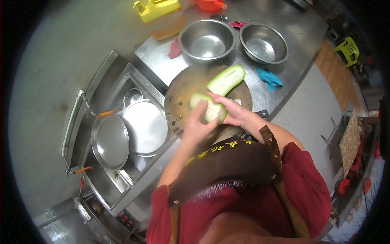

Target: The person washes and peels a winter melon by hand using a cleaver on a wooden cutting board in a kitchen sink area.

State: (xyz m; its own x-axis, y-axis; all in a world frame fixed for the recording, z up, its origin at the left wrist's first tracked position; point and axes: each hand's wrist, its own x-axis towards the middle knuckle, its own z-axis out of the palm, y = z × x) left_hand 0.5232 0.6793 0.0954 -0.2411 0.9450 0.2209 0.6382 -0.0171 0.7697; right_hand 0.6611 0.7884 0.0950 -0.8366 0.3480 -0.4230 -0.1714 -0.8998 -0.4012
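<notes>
Both of my hands are on a peeled pale-green gourd piece, its cut face turned up. My right hand cups it from the right and below. My left hand, slightly blurred, grips it from the left with fingers and thumb on the cut face. Just beyond lies another long gourd half, cut face up, on the round wooden chopping block. A dark riveted knife handle sticks out past my right forearm, which hides most of that knife.
Two steel bowls stand behind the block on the steel table. A blue cloth lies to the right. A yellow-topped jug is at the back. At left, the sink holds round metal pans.
</notes>
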